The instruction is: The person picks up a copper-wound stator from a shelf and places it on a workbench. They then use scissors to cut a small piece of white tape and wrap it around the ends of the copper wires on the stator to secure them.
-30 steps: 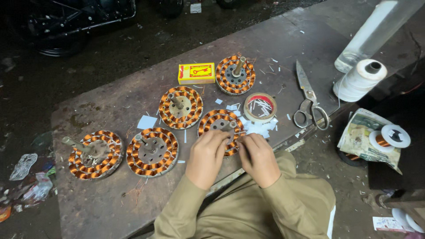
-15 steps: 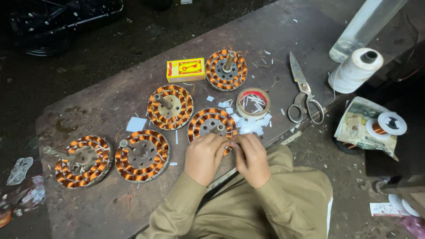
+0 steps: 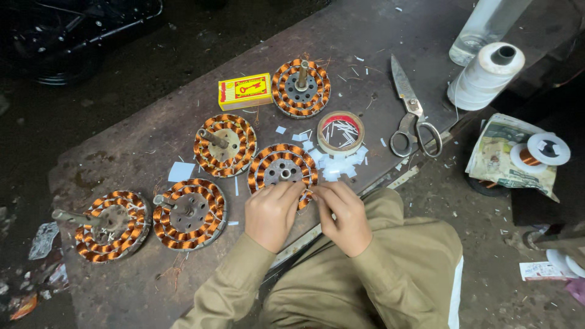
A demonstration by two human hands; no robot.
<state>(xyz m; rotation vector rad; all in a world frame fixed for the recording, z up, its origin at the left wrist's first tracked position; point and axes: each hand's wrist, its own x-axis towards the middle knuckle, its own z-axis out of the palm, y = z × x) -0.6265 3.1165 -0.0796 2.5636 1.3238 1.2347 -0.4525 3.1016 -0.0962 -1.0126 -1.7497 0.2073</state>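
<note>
A round stator wound with copper wire (image 3: pixel 281 166) lies at the near edge of a dark metal table (image 3: pixel 146 140). My left hand (image 3: pixel 272 213) and my right hand (image 3: pixel 342 214) both press their fingertips on its near rim, fingers curled over the coils. Whether something small is pinched between the fingers is hidden. Small white paper strips (image 3: pixel 332 167) lie scattered just right of it.
Several more copper-wound stators (image 3: pixel 225 144) (image 3: pixel 300 87) (image 3: pixel 189 213) (image 3: pixel 112 225) lie about. A yellow matchbox (image 3: pixel 245 91), a tape roll holding strips (image 3: pixel 340 132), scissors (image 3: pixel 409 109), a white thread spool (image 3: pixel 485 75), a clear bottle (image 3: pixel 481 27) and a small wire reel (image 3: pixel 539 152) on paper are right.
The view has shifted slightly, so everything sits a little lower-left. Both hands stay on the same stator's near rim with small finger movements.
</note>
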